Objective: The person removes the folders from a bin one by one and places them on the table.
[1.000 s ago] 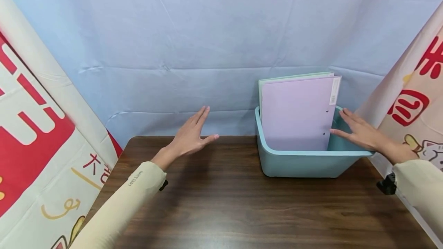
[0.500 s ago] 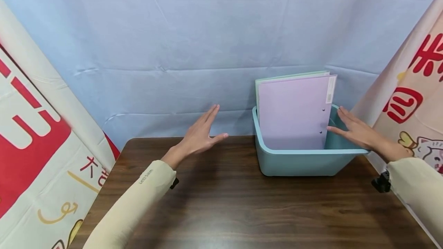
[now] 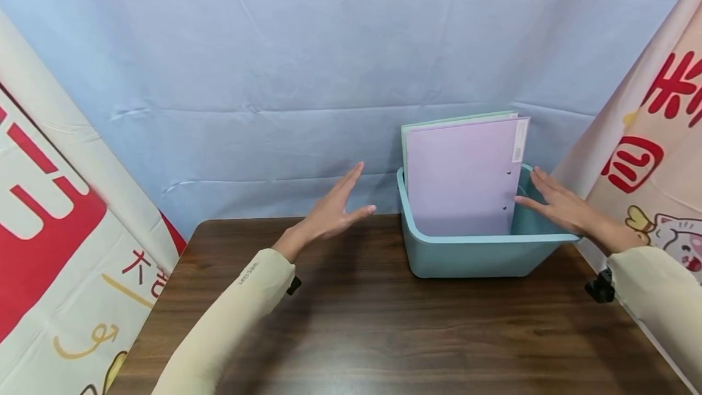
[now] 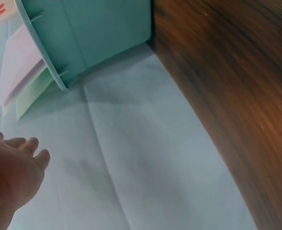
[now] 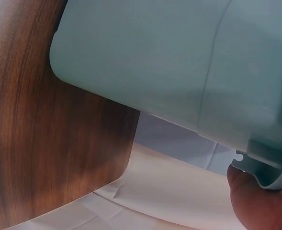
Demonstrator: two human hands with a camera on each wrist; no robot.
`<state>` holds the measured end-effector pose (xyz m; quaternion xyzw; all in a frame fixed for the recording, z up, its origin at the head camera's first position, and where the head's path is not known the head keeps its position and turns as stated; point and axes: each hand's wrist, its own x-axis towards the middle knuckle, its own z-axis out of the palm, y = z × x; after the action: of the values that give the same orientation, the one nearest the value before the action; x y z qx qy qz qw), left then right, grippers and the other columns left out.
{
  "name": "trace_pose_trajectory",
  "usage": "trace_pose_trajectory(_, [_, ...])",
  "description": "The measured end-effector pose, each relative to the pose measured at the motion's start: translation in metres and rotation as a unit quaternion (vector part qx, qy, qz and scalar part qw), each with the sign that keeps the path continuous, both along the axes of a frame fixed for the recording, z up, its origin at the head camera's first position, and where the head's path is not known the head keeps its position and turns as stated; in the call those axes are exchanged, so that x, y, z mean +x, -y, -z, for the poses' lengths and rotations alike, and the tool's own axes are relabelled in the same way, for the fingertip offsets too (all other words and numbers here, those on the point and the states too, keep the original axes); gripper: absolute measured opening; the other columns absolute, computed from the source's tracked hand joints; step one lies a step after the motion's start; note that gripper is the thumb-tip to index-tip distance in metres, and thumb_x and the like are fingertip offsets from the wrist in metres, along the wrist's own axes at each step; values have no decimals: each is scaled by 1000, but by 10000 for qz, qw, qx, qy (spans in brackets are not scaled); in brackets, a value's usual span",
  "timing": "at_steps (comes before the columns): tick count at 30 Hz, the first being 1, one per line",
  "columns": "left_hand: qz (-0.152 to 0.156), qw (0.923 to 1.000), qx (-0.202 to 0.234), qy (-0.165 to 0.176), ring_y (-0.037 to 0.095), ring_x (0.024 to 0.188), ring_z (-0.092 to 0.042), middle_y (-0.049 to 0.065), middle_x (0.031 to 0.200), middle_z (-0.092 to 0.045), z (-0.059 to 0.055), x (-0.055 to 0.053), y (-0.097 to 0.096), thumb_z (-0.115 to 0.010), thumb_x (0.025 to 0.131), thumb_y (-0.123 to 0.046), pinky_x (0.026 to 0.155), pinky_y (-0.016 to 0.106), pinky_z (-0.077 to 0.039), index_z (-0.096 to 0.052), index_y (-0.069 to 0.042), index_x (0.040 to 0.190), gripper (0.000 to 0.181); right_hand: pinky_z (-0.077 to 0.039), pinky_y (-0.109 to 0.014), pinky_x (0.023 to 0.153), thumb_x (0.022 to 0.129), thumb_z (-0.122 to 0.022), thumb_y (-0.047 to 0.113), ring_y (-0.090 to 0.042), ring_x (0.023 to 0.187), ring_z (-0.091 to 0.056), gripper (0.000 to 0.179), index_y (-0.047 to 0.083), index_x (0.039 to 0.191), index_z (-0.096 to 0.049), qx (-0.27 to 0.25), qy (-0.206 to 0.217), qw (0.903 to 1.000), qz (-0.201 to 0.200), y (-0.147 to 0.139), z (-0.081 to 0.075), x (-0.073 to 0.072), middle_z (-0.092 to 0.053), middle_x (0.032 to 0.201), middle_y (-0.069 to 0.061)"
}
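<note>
A blue cloth [image 3: 301, 66] (rather creased) hangs behind the brown table [image 3: 384, 340], printed curtains [image 3: 66, 242] flanking it.

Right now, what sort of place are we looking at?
Probably a makeshift, curtained-off work corner: a brown table, a creased blue cloth behind it, and a printed cloth on the left.

bin [image 3: 488, 259] smooth plastic; tabletop [image 3: 395, 340] wood-grained; folders [image 3: 460, 181] matt, perhaps plastic; backdrop [image 3: 307, 60] cloth

From here I see a dark wood-grain bench [image 3: 439, 334], creased pale-blue cloth [image 3: 329, 47] behind it, printed hangings [image 3: 60, 249] on either side.
</note>
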<state>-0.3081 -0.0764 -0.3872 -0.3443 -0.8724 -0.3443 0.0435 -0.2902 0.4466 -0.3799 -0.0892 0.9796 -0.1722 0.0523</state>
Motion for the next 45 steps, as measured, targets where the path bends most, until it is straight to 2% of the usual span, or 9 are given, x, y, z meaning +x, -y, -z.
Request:
trace_pose_trajectory(5, [154,9991,351,196,16,164,-10,-15,177,-2,-1,-4,-7,-46,95,-84,129,60,-19,2,-42,169,98,-9,-85,114,109,-42,58,-58,156,5,96,-1,166,9,-14,-29,10000,-30,1,1,-3,16,171,-30])
trace_pose_trajectory(11, [476,9943,872,385,16,163,-16,-10,178,-11,-1,-8,-15,-48,93,-85,129,60,-21,-4,-39,171,101,-8,-85,114,108,-43,58,-59,156,5,97,-1,165,9,-45,-20,10000,-29,4,0,-4,15,171,-31])
trace_pose_trajectory(16, [921,9871,1267,329,17,161,-24,-3,178,-17,-2,-13,-24,-56,96,-77,130,43,-24,-9,-29,172,101,-8,-86,113,108,-43,58,-59,155,5,98,-1,165,10,-53,3,10000,28,5,-1,-3,16,171,-31])
trace_pose_trajectory(21, [1280,9784,1588,339,21,160,-28,-6,177,-18,-6,-17,-35,-64,100,-62,130,34,-25,-13,-24,172,96,-9,-86,112,108,-44,58,-60,155,5,98,-1,165,10,-54,7,10000,47,4,-2,-3,16,170,-31])
trace_pose_trajectory(28, [1356,9733,1761,580,25,159,-29,-1,177,-19,-12,-21,-49,-64,100,-59,129,41,-28,-13,-22,172,96,-10,-87,112,108,-44,58,-61,155,3,99,-2,165,10,-32,-7,10000,82,3,-1,-3,16,170,-32])
trace_pose_trajectory(31, [1417,9708,1804,704,28,160,-29,6,178,-18,-12,-22,-54,-65,103,-48,129,43,-28,-12,-18,172,92,-11,-87,111,108,-44,58,-61,154,3,99,-2,165,10,-32,-5,10000,88,2,-1,-2,16,170,-32])
trace_pose_trajectory(36, [1397,9687,1828,935,26,159,-30,5,178,-17,-10,-25,-62,-64,104,-32,129,42,-29,-12,-20,173,87,-12,-86,111,108,-46,57,-61,154,3,99,-4,165,9,-20,-22,10000,56,2,0,-1,14,170,-33])
trace_pose_trajectory(41, [1429,9645,1899,1151,25,158,-33,0,177,-21,-9,-25,-67,-64,104,-39,128,46,-30,-12,-26,172,87,-13,-87,111,108,-46,57,-62,154,1,99,-4,165,8,-11,-40,10000,75,1,0,0,13,170,-34])
trace_pose_trajectory(45, [1501,9603,2009,1223,27,158,-34,1,176,-22,-9,-26,-71,-64,103,-41,128,50,-30,-13,-24,172,87,-12,-87,111,108,-47,57,-62,154,1,100,-4,165,9,-42,-33,9999,98,1,0,0,13,170,-34])
